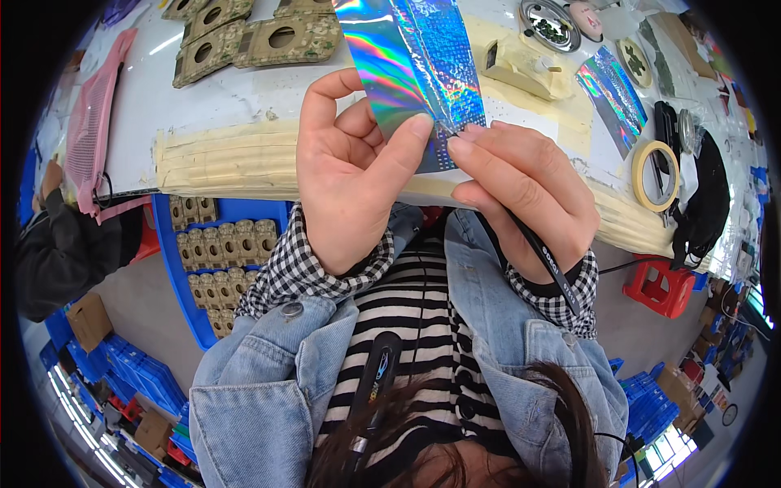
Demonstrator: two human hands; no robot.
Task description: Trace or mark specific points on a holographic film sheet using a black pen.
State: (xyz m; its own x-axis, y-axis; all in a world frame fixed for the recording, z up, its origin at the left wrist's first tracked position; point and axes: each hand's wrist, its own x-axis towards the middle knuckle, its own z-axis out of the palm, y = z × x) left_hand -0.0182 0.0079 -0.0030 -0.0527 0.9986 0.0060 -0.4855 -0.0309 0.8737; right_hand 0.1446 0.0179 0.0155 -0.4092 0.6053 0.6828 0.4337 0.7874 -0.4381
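A shiny blue-silver holographic sheet of small stickers or labels [399,57] is held up over the table's front edge. My left hand [350,175] grips it from the left side, thumb pressed on its front and fingers curled behind. Against the sheet's lower right part, my right hand [533,187] pinches black tweezers [543,256], whose rear end slants down toward my wrist. The tips meet the sheet close to my left thumb; whether a sticker is between them is too small to tell.
Camouflage-patterned casings with round holes [281,41] lie at the back left; several more fill a blue tray [172,260] below the edge. Rightward are a taped block [525,71], another holographic sheet [614,98], a dish of small green parts [553,31] and a tape roll [640,185]. A person's sleeve [53,252] shows left.
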